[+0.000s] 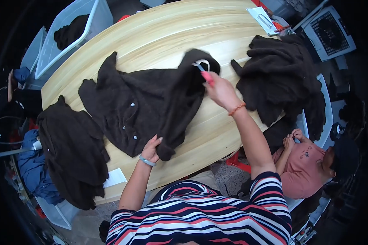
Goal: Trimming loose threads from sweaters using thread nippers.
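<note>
A dark brown knit cardigan with several shiny round buttons lies spread across the middle of the wooden table. Its lower near edge is pinched between the thumb and fingers of my left hand, which wears a pale bangle. At the garment's right end, my right hand is closed around a small pink-handled tool. The tool's pale tip is at a white strip or loop in the raised, rounded part of the cloth; blur hides its exact kind.
More dark garments lie in piles on the table, one at the left and one at the right. White paper shows beside the left pile. A clear plastic bin stands beyond the table. A person in pink sits at the right.
</note>
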A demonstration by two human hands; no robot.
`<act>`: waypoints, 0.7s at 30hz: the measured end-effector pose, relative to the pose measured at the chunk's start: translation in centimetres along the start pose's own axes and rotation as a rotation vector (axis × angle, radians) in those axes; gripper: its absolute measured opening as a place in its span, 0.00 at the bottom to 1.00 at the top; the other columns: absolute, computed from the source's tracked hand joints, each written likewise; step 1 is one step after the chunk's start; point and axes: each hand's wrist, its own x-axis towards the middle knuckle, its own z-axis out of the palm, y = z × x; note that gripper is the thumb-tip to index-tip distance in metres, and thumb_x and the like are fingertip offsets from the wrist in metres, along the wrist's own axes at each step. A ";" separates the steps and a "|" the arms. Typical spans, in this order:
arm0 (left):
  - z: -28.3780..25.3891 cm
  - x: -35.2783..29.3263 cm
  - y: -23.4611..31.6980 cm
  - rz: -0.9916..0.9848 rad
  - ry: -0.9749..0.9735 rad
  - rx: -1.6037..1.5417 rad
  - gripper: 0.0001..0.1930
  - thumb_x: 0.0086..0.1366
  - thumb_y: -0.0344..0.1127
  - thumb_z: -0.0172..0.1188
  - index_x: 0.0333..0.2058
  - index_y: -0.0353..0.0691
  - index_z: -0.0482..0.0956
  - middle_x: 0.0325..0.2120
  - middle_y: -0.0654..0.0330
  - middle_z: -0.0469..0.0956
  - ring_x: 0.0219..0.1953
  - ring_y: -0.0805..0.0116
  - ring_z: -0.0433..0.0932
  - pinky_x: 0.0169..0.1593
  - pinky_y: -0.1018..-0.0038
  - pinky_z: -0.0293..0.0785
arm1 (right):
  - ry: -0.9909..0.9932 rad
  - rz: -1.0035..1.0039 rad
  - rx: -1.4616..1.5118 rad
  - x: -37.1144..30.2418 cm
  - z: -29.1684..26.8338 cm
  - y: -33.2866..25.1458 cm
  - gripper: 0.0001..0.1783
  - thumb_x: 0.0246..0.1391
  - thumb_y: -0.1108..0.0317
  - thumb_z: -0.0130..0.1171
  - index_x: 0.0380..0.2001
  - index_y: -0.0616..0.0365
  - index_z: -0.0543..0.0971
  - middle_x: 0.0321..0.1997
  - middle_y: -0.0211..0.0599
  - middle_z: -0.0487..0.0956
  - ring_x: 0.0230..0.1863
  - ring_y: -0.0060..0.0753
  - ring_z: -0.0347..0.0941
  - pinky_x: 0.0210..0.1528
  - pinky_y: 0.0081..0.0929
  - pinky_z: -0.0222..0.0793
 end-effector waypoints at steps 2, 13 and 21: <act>-5.5 0.5 -1.1 0.087 0.148 -0.070 0.16 0.67 0.26 0.54 0.53 0.35 0.70 0.42 0.56 0.79 0.45 0.65 0.79 0.53 0.70 0.75 | -0.165 -0.113 -0.020 0.7 0.3 -6.2 0.20 0.57 0.60 0.55 0.51 0.54 0.72 0.37 0.57 0.79 0.43 0.61 0.75 0.45 0.48 0.70; -1.5 -2.8 -2.4 0.713 0.841 1.273 0.47 0.46 0.51 0.75 0.62 0.40 0.61 0.48 0.52 0.66 0.48 0.58 0.66 0.52 0.65 0.66 | -0.226 -0.119 0.079 -5.7 6.1 -0.9 0.22 0.57 0.63 0.56 0.54 0.52 0.70 0.35 0.57 0.80 0.39 0.64 0.75 0.43 0.52 0.71; 1.1 -3.6 -0.8 0.805 0.205 2.062 0.26 0.44 0.44 0.72 0.42 0.42 0.79 0.54 0.48 0.66 0.61 0.46 0.60 0.60 0.52 0.57 | -0.416 -0.085 0.048 -10.2 7.7 -2.8 0.23 0.57 0.63 0.56 0.55 0.51 0.69 0.33 0.59 0.79 0.38 0.62 0.76 0.42 0.51 0.71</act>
